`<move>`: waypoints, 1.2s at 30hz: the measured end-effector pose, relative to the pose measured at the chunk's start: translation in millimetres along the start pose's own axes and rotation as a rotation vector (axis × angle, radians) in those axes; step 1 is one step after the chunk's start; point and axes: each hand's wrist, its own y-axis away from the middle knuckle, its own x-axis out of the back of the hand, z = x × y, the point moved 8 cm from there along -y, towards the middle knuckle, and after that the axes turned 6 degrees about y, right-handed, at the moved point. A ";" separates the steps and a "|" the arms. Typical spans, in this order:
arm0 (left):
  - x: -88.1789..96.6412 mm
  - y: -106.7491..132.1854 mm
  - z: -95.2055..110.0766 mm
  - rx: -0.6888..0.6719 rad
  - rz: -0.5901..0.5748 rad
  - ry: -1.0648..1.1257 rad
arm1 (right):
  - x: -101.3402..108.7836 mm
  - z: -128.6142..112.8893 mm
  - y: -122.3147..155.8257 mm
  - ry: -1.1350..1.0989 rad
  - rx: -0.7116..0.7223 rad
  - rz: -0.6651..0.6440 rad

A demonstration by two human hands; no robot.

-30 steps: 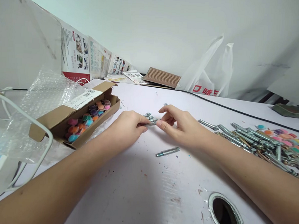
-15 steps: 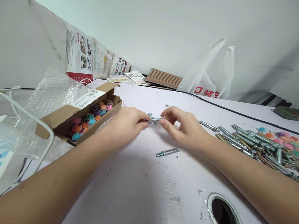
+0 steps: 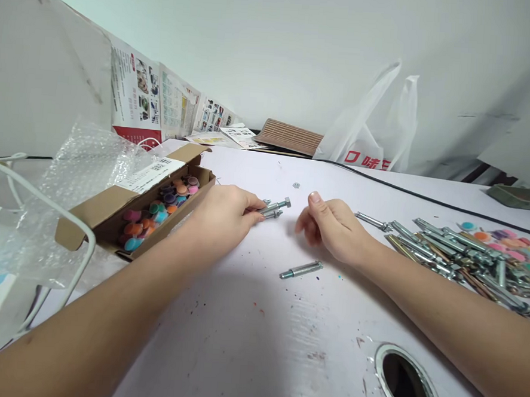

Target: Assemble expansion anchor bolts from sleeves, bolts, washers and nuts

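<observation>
My left hand (image 3: 225, 215) is closed round a small bundle of metal bolts (image 3: 275, 207), whose heads stick out to the right of the fingers. A short gap to the right, my right hand (image 3: 333, 225) rests on the white table (image 3: 256, 336) with its fingers loosely curled and nothing seen in them. One loose metal bolt with a sleeve (image 3: 301, 269) lies on the table just in front of the right hand. A small nut (image 3: 296, 185) sits farther back.
An open cardboard box (image 3: 111, 213) of coloured round caps (image 3: 156, 213) stands at the left beside bubble wrap (image 3: 69, 168). A pile of bolts (image 3: 459, 255) and more caps lies at the right. A round cable hole (image 3: 408, 387) is near the front. A white plastic bag (image 3: 371, 139) stands at the back.
My right hand has let go of the bolt end and drawn away to the right. The left hand still holds the bolts in about the same place.
</observation>
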 end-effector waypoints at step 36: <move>6.9 -0.3 3.1 -0.114 0.026 0.017 | -0.6 -13.0 4.7 -0.233 0.120 0.006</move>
